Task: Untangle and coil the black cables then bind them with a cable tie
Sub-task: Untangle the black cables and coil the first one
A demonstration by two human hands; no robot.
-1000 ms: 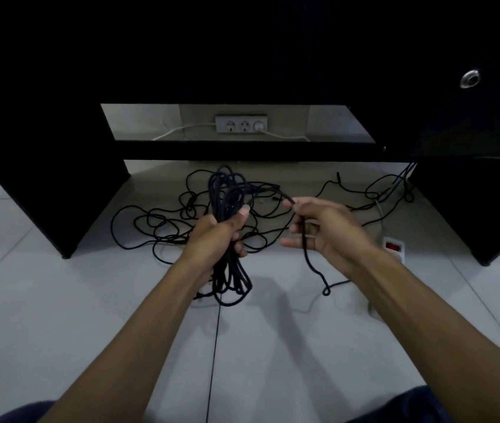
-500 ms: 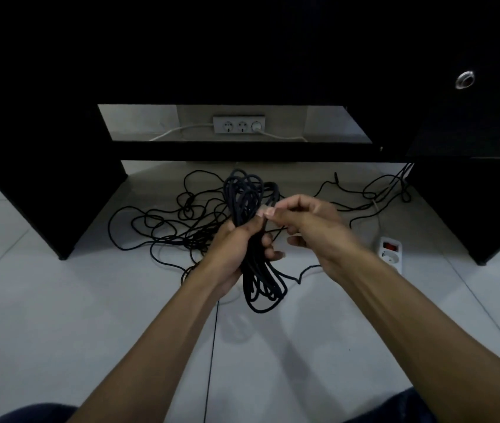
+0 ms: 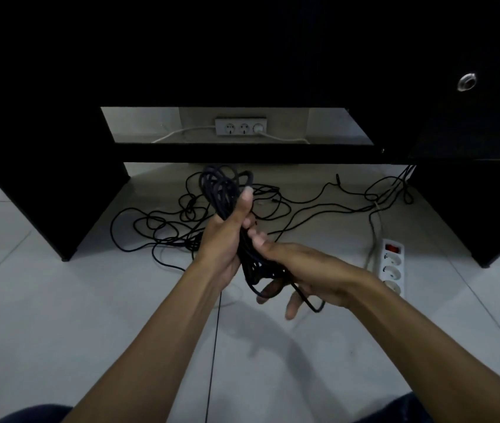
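Observation:
A coiled bundle of black cable (image 3: 222, 193) stands upright in my left hand (image 3: 227, 236), which grips its middle with the thumb pressed along the strands. My right hand (image 3: 303, 270) is just below and to the right, at the bundle's lower loops, with a strand of the cable (image 3: 306, 297) running across its palm and hanging off the fingers. More loose black cable (image 3: 163, 227) lies tangled on the floor behind my hands, trailing right toward the desk leg. No cable tie is visible.
A black desk (image 3: 44, 193) spans the scene, its legs at left and right. A white power strip (image 3: 390, 267) with a red switch lies on the tiled floor at right. A wall socket strip (image 3: 240, 126) with white leads sits behind the desk.
My right hand moved from the top of the bundle down to its lower end, carrying a strand with it. The left hand stayed gripping the coil and rose slightly.

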